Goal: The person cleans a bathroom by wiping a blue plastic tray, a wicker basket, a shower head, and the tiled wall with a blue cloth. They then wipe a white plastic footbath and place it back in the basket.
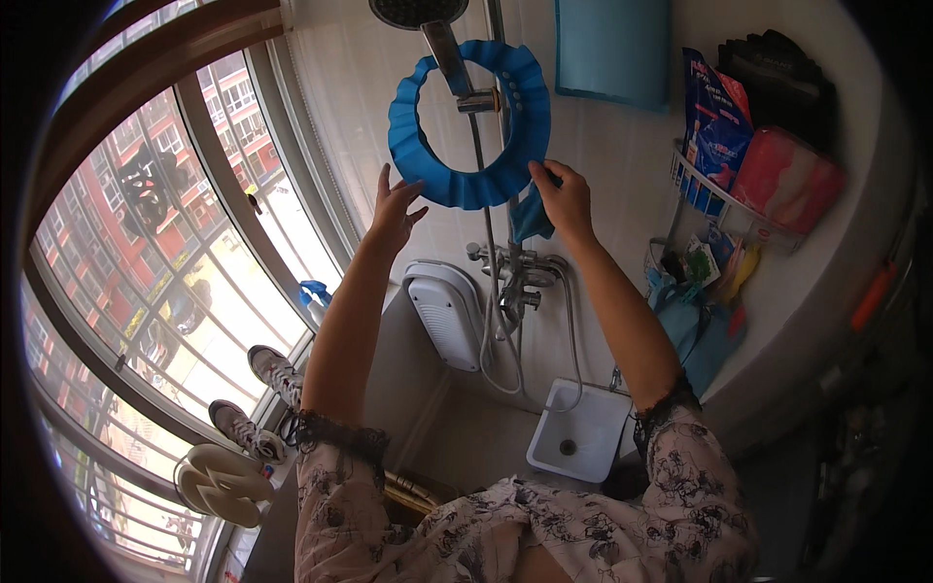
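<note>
A blue ruffled shower visor (pixel 466 191) hangs as a ring around the chrome shower holder (pixel 477 100), and the handle of the shower head (pixel 419 9) crosses in front of its upper rim. At the visor's lower left, my left hand (pixel 393 211) has its fingers spread, with one fingertip at the rim. The fingers of my right hand (pixel 568 200) are bent around a teal cloth (pixel 532 217) that droops below them. The right thumb reaches the visor's lower right edge. Beneath both hands is the chrome mixer tap (pixel 519 273) with its hoses.
A white basin (pixel 565 455) sits low ahead, near a white washboard (pixel 444 313) leaning on the wall. Sneakers (pixel 244 430) and slippers (pixel 222 484) line the sill beside the barred window (pixel 146 240). To the right, a wire corner rack (pixel 718 193) holds packets.
</note>
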Tool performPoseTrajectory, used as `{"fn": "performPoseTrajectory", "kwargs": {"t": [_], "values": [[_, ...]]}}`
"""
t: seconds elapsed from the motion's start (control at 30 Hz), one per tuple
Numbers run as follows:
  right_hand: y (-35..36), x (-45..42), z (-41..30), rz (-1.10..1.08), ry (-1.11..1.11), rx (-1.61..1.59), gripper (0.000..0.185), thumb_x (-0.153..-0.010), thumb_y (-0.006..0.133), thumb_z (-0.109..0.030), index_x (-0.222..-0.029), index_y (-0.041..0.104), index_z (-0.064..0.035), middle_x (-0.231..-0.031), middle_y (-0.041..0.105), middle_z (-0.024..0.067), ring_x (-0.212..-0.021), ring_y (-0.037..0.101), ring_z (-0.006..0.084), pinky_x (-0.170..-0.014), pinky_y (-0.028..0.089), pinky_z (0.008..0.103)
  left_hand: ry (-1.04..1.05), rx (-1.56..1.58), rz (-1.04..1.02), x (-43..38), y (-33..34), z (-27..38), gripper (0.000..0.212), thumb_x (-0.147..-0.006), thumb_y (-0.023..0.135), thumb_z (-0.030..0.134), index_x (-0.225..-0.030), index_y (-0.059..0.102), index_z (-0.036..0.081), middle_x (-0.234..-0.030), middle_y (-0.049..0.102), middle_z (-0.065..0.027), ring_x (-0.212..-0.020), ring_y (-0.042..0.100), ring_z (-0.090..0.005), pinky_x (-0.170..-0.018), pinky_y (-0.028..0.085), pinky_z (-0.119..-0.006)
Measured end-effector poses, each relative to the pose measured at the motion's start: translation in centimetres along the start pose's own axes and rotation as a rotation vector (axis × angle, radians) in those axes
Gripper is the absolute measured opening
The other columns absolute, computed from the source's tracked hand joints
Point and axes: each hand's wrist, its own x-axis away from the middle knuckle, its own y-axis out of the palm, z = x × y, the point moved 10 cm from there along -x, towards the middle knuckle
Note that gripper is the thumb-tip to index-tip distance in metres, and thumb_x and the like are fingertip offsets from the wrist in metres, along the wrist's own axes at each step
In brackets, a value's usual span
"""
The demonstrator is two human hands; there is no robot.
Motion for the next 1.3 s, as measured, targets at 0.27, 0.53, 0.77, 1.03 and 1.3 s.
{"fn": "performPoseTrajectory", "kwargs": {"t": [0.27,0.53,0.77,1.03,1.3], "values": [[-0.9,7.2,6.5,0.025,0.411,-0.439,0.065,-0.066,0.079,-0.026,-0.119,0.051,-0.0022,-0.101,0.060,0.0094,-0.100,0.055,0.0206,-0.087,0.042,0.0314,-0.071,-0.068,-0.174,5.7,0.0,-6.8,0.072,-0.084,0.057,0.008,-0.143,0.016,0.012,-0.137,0.037,-0.0151,-0.119,0.046,-0.0266,-0.096,0.041,-0.040],[5.3,28.4,16.0,-0.172,1.317,-1.005,0.037,-0.087,0.058,-0.031,-0.115,0.052,-0.0071,-0.112,0.059,0.0078,-0.101,0.058,0.0208,-0.088,0.045,0.0312,-0.438,-0.183,-0.165,15.4,-12.0,-22.4,0.056,-0.084,0.061,0.015,-0.133,0.034,0.008,-0.121,0.053,-0.0077,-0.097,0.058,-0.0168,-0.085,0.046,-0.032],[12.6,39.5,19.3,-0.204,1.534,-1.042,0.054,-0.088,0.055,-0.041,-0.129,0.040,-0.0086,-0.127,0.047,0.0078,-0.115,0.047,0.0223,-0.095,0.040,0.0374,-0.626,-0.246,-0.184,20.9,-16.5,-25.7,0.053,-0.084,0.061,0.017,-0.130,0.038,0.004,-0.118,0.053,-0.0101,-0.100,0.054,-0.0155,-0.085,0.044,-0.030],[21.4,39.4,19.6,-0.243,1.720,-1.011,0.049,-0.092,0.048,-0.035,-0.130,0.038,-0.0067,-0.130,0.043,0.0100,-0.118,0.044,0.0240,-0.099,0.038,0.0395,-0.538,-0.605,-0.242,13.5,-20.5,-30.3,0.062,-0.080,0.063,0.019,-0.132,0.036,-0.001,-0.126,0.050,-0.0138,-0.113,0.050,-0.0250,-0.095,0.040,-0.032],[29.0,33.9,28.8,0.100,1.644,-1.017,0.043,-0.096,0.036,-0.038,-0.122,0.042,-0.0053,-0.121,0.050,0.0109,-0.111,0.049,0.0258,-0.098,0.038,0.0420,0.157,-1.222,0.050,-6.0,-19.6,-27.9,0.059,-0.069,0.061,0.004,-0.125,0.040,0.004,-0.133,0.040,-0.0180,-0.124,0.037,-0.0352,-0.102,0.034,-0.040]]}}
